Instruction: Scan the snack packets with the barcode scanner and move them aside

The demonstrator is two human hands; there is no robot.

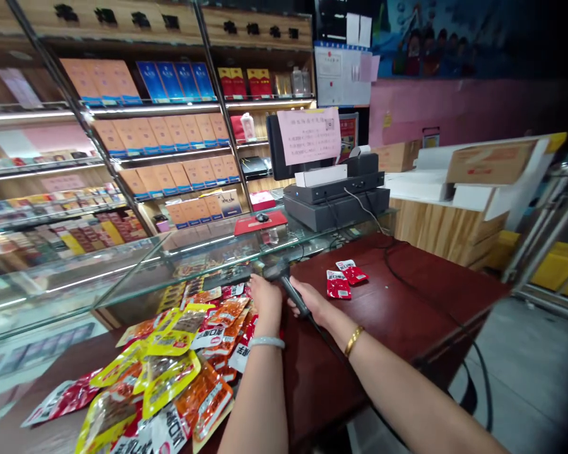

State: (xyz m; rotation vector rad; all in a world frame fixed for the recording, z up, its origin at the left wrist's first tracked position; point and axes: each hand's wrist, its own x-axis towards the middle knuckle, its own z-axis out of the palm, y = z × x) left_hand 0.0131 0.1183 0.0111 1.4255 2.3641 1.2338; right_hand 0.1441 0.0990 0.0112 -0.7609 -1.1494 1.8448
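Observation:
My right hand is wrapped round the handle of a black barcode scanner, and its cable runs down past my right forearm. The scanner's head points away from me, close to my left hand. The left fingers are curled on the far side, so whatever they pinch is hidden. Just left of that hand lies a heap of snack packets: yellow-edged packets, orange packets and a red and white packet. Two small red and white packets rest apart on the dark red table, right of the scanner.
A glass display counter borders the table's far side. On it are a cash register, a monitor with a pink notice and a mouse on a red mat. Behind stand shelves of boxes. A black cable crosses the table's right side.

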